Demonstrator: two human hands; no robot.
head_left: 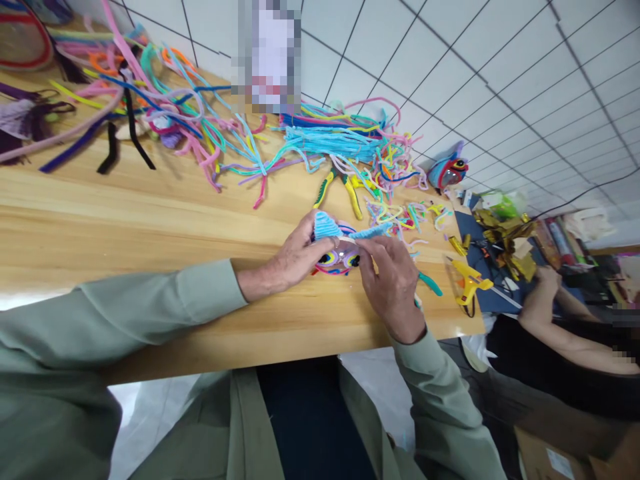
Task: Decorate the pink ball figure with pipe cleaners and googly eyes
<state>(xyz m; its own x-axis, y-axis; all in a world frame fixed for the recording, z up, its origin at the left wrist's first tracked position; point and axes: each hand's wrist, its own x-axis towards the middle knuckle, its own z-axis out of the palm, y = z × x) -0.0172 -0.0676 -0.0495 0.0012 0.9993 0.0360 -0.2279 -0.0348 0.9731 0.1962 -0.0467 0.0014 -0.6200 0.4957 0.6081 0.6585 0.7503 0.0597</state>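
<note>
A pipe-cleaner animal face (342, 257) with blue ribbed ears, yellow-and-black eyes and a clear front lies between my hands, just over the wooden table. My left hand (295, 257) grips its left side, the thumb resting across the front below one ear. At the upper right of the face, the fingers of my right hand (390, 277) are pinched together on a pale pipe cleaner (347, 239) along its edge. The fingertips partly cover that spot. Teal-handled pliers (430, 283) lie partly hidden beside my right hand.
Yellow-and-green pliers (354, 197) lie beyond the face. Bundled blue pipe cleaners (333, 142) and loose coloured ones line the tiled wall. To the right are a yellow glue gun (470, 283), a finished-looking similar face (450, 170) and another person's arm (555, 327) near gold wrapping.
</note>
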